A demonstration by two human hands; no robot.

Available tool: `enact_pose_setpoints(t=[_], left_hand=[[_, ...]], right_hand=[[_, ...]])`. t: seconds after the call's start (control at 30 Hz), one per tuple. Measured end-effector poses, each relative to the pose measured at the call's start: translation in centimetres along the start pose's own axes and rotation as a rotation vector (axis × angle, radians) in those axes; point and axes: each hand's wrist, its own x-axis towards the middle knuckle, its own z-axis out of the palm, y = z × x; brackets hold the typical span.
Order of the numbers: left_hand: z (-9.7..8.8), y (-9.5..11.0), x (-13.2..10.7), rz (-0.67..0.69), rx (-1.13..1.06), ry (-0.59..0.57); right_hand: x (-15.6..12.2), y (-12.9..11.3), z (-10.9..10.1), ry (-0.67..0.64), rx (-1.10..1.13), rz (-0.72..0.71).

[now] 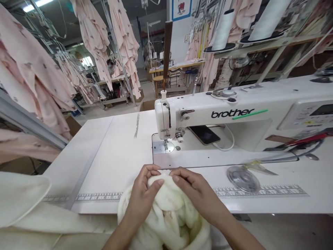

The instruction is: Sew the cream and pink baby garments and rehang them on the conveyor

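Both my hands grip a bundle of cream fleece fabric [169, 211] at the front edge of the sewing table [109, 156]. My left hand [144, 194] curls its fingers over the top left of the bundle. My right hand [194, 189] pinches the top right of it. The bundle lies just in front of the white Brother sewing machine [234, 114], whose needle and presser foot [165, 144] stand a little beyond my fingers.
A phone [205, 134] on a white cable lies under the machine arm. Scissors and tweezers [291, 156] and a clear round lid [243, 178] lie at the right. More cream fabric [23, 208] lies at the lower left. Pink garments [31, 80] hang at the left and behind.
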Motion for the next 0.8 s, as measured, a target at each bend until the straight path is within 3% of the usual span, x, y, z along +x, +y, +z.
enact_pose_setpoints(t=[0.1, 0.2, 0.37, 0.63, 0.8], left_hand=[[-0.5, 0.1, 0.1, -0.046, -0.022, -0.061], [-0.7, 0.2, 0.2, 0.016, 0.013, -0.08], [-0.8, 0.6, 0.3, 0.078, 0.079, -0.219], [-0.4, 0.4, 0.0, -0.02, -0.004, -0.202], [0.2, 0.4, 0.1, -0.04, -0.131, -0.106]], right_hand=[[0.5, 0.0, -0.6, -0.025, 0.01, 0.028], [0.4, -0.1, -0.7, -0.025, -0.033, 0.051], [0.0, -0.2, -0.4, -0.008, 0.01, 0.052], [-0.5, -0.4, -0.1, 0.046, 0.009, 0.021], [-1.1, 0.2, 0.4, 0.096, -0.084, -0.017]])
